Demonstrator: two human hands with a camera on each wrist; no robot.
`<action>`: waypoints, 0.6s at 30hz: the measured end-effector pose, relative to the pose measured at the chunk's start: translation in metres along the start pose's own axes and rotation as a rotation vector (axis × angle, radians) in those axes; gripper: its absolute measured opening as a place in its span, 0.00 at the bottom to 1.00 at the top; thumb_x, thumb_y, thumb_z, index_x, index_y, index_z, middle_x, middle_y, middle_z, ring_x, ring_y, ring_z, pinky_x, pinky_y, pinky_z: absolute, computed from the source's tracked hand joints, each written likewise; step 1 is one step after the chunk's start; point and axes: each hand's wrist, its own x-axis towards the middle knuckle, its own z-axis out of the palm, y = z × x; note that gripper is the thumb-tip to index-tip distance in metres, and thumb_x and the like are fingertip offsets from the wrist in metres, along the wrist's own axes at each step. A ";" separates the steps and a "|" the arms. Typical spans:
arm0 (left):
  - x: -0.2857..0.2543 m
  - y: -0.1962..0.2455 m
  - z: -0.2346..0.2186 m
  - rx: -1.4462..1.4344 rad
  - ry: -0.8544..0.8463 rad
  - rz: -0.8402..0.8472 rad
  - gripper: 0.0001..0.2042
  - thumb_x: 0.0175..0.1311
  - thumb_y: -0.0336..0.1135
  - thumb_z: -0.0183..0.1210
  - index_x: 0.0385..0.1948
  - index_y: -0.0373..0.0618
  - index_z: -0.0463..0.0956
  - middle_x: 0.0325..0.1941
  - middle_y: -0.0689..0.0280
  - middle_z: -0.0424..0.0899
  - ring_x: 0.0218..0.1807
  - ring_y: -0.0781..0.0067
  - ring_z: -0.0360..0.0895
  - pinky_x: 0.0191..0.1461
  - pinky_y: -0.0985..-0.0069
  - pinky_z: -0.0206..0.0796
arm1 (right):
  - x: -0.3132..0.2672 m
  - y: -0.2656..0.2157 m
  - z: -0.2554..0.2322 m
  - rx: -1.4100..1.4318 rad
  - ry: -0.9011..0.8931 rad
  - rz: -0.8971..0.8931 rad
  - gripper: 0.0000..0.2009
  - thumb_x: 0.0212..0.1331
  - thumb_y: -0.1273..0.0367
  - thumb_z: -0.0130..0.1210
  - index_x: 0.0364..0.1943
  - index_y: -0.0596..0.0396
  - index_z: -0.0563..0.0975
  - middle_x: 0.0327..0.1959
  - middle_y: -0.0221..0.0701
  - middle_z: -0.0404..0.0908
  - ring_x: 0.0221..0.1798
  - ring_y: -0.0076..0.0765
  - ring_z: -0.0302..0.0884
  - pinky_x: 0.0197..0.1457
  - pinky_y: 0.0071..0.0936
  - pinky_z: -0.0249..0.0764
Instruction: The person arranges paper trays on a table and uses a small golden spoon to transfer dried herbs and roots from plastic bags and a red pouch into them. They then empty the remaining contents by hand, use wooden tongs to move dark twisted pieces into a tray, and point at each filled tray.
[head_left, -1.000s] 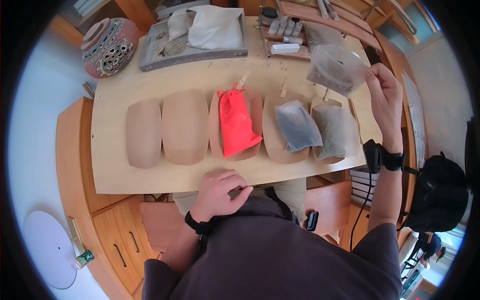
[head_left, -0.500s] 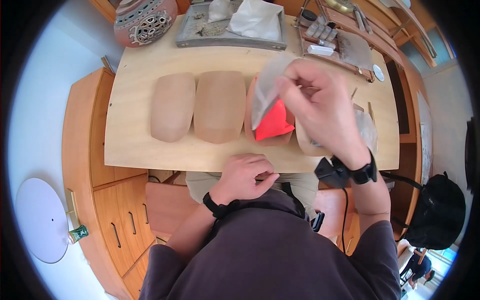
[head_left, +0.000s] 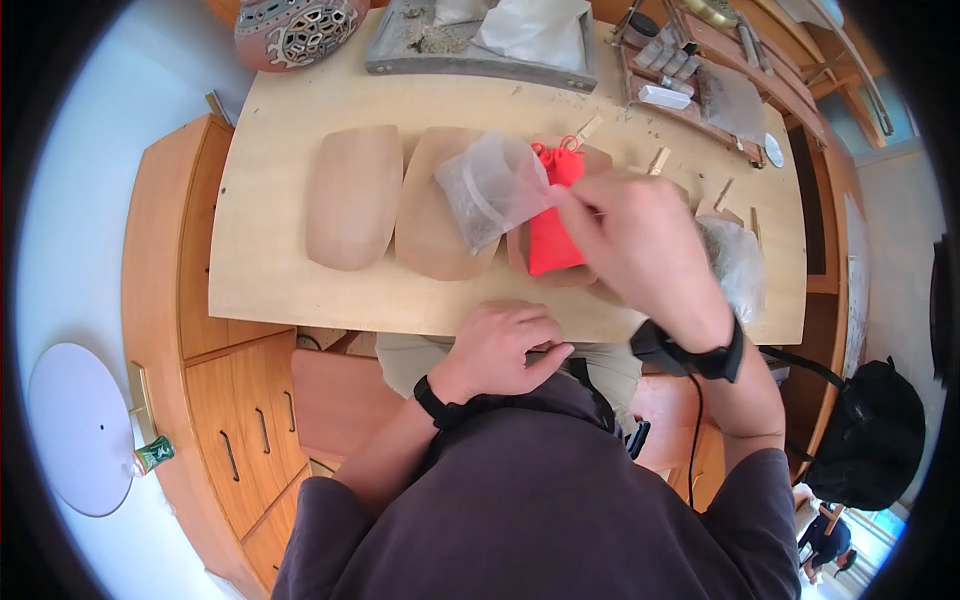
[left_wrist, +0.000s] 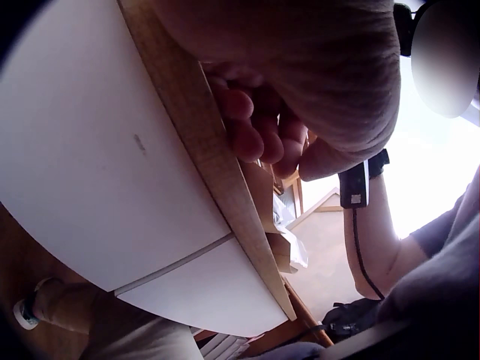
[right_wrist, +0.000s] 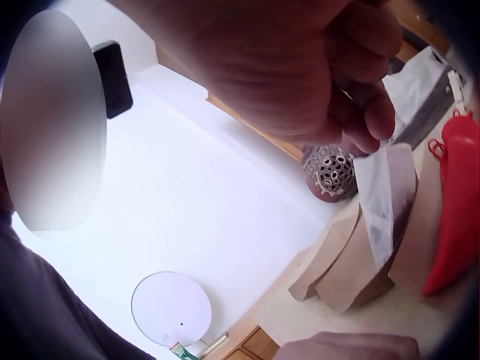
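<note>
The right hand (head_left: 655, 235) pinches a translucent bag (head_left: 485, 190) hanging lengthwise downward; the left hand (head_left: 505, 350) curls loosely, fingertips (left_wrist: 246, 141) clear only in its wrist view.

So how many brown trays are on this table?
5 in a row: far-left tray; second tray, behind the held bag; third tray, beneath the red pouch; fourth tray, mostly hidden by the right hand; fifth tray, under another bag.

Small craft-type workroom, wood-furnished; home or studio, can't tell.
Worktop (head_left: 262, 200): openwork pot (head_left: 300, 35) at far-left corner, grey tray (head_left: 480, 70) with dried bits along far edge, wooden rack (head_left: 785, 100) with small bottles (head_left: 668, 55) near far-right corner. Drawer cabinet (head_left: 245, 425) off left edge.
</note>
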 end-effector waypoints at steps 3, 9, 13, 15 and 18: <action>0.002 0.002 -0.004 0.030 -0.028 -0.013 0.08 0.62 0.38 0.69 0.26 0.50 0.83 0.27 0.68 0.82 0.29 0.60 0.81 0.32 0.64 0.72 | -0.004 0.005 -0.039 0.021 0.114 0.012 0.16 0.73 0.64 0.60 0.30 0.65 0.79 0.25 0.49 0.78 0.29 0.57 0.78 0.35 0.43 0.72; 0.006 0.002 0.000 0.034 -0.014 0.016 0.09 0.59 0.35 0.72 0.23 0.49 0.80 0.24 0.68 0.80 0.25 0.63 0.79 0.29 0.67 0.69 | -0.024 0.115 -0.095 -0.159 0.200 0.311 0.17 0.75 0.63 0.56 0.33 0.65 0.81 0.26 0.50 0.80 0.31 0.61 0.79 0.36 0.46 0.74; 0.009 0.003 0.001 0.020 -0.051 -0.007 0.09 0.57 0.34 0.73 0.23 0.49 0.79 0.23 0.68 0.79 0.24 0.63 0.77 0.28 0.67 0.68 | -0.036 0.193 -0.112 -0.256 0.229 0.478 0.21 0.74 0.57 0.55 0.34 0.64 0.84 0.29 0.53 0.82 0.35 0.61 0.83 0.40 0.49 0.77; 0.010 0.004 0.001 0.020 -0.061 -0.018 0.10 0.56 0.33 0.73 0.22 0.49 0.79 0.22 0.68 0.78 0.23 0.64 0.77 0.28 0.68 0.67 | -0.029 0.215 -0.113 -0.337 0.186 0.546 0.23 0.73 0.54 0.58 0.36 0.64 0.84 0.30 0.53 0.84 0.38 0.61 0.85 0.43 0.48 0.78; 0.010 0.005 0.002 0.029 -0.079 -0.035 0.10 0.55 0.31 0.73 0.22 0.49 0.78 0.22 0.69 0.79 0.22 0.66 0.77 0.27 0.70 0.67 | -0.017 0.267 -0.099 -0.433 0.201 0.558 0.29 0.72 0.48 0.58 0.38 0.69 0.84 0.33 0.56 0.86 0.42 0.64 0.85 0.49 0.50 0.80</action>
